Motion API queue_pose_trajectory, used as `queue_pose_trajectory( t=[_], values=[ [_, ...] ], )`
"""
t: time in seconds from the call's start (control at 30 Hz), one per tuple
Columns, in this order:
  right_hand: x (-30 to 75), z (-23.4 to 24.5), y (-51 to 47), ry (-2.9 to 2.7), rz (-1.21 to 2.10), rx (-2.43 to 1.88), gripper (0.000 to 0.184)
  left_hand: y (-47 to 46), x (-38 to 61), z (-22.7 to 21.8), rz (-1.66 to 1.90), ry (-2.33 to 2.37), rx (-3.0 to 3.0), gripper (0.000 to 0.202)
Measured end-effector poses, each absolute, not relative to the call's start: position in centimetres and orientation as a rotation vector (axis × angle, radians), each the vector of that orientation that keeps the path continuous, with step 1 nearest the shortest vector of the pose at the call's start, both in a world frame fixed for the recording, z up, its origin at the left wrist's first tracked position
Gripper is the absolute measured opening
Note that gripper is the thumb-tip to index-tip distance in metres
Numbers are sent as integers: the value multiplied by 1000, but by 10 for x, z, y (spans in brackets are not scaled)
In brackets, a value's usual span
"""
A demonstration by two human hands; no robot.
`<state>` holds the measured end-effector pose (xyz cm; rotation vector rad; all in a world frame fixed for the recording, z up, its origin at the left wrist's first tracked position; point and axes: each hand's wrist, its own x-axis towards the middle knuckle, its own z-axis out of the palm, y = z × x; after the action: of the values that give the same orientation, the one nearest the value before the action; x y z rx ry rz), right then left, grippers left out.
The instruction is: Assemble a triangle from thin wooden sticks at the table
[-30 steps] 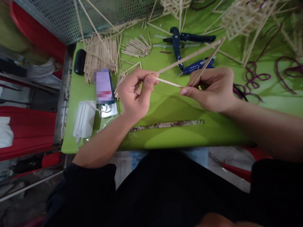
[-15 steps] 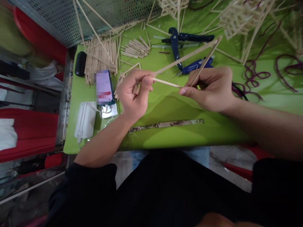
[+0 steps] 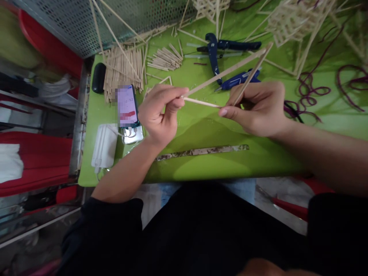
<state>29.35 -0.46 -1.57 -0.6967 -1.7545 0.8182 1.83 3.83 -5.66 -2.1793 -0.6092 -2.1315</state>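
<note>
A narrow triangle of thin wooden sticks (image 3: 227,73) is held up above the green table (image 3: 207,165). Its far tip points to the upper right, and its short side runs between my two hands. My left hand (image 3: 161,111) pinches the left corner between thumb and fingertips. At the right corner my right hand (image 3: 255,107) is closed on the sticks, its thumb along the near side. Behind the triangle lie a blue glue gun (image 3: 237,79) and a dark blue cutter tool (image 3: 212,53). A speckled flat strip (image 3: 201,151) lies on the table below the hands.
To the left are a pile of long sticks (image 3: 122,71), a bundle of short sticks (image 3: 166,58), a phone (image 3: 127,105), a white power adapter (image 3: 104,145) and a black case (image 3: 99,78). Stick lattice structures (image 3: 299,21) and purple cord (image 3: 312,90) occupy the right.
My left fingers have shifted slightly at the left corner, the thumb now lower and partly tucked under the index finger. My right hand keeps its hold, and the triangle has hardly moved.
</note>
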Motion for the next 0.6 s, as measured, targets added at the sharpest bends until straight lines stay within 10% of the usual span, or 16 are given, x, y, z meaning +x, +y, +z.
queue_pose_trajectory(
  t=[0.6],
  values=[
    [295, -11, -4, -1750, 845, -745, 52, 41, 13, -57, -2074, -671, -2177, 30]
  ],
)
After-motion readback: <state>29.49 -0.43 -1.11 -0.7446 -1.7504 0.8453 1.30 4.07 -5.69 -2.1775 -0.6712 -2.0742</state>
